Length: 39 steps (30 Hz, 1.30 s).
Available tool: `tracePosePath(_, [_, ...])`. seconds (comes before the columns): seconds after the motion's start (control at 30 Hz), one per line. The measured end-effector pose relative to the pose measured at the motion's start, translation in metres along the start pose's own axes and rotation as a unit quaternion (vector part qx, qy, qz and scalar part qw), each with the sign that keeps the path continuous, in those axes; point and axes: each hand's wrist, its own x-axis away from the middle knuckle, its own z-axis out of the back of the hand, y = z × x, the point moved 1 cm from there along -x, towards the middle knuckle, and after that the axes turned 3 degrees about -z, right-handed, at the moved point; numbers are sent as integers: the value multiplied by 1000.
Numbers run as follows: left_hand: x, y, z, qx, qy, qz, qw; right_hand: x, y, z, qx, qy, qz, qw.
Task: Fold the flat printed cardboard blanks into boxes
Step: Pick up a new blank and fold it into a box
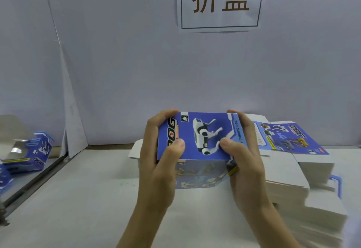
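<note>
A blue printed box (201, 130) with a white robot dog on its top face is held above the white table (88, 189), squared up into a box shape. My left hand (158, 161) grips its left end, thumb on the top face, fingers round the far edge. My right hand (244, 159) grips its right end the same way. A thick stack of flat printed blanks (293, 142) lies on the table just right of the box, printed side up on top.
Folded blue boxes (33, 150) lie at the left beyond a metal rail (35, 179) along the table's edge. A white wall with a paper sign (220, 1) stands close behind. The stack's white edges (312, 208) reach down the right side.
</note>
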Motion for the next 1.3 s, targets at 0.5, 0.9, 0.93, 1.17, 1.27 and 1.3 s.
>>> tracePosePath(0.5, [-24, -10, 28, 18, 111, 81, 990, -16, 1, 19, -9, -9, -125, 992])
tracePosePath(0.9, [-36, -39, 96, 142, 106, 439, 881, -19, -2, 53, -35, -131, -126, 983])
tracePosePath(0.93, [-37, -40, 95, 104, 119, 433, 887, -20, -3, 55, -32, -123, -106, 986])
tracePosePath(1.17, [-35, -51, 87, 170, 207, 391, 881, -24, -20, 70, 50, 125, 73, 988])
tracePosePath(1.27, [-34, -54, 79, 264, 248, 335, 870, -26, -12, 68, 141, 271, 69, 950])
tracePosePath(1.3, [-33, -56, 75, 284, 258, 317, 868, -26, -8, 63, 144, 263, 22, 954])
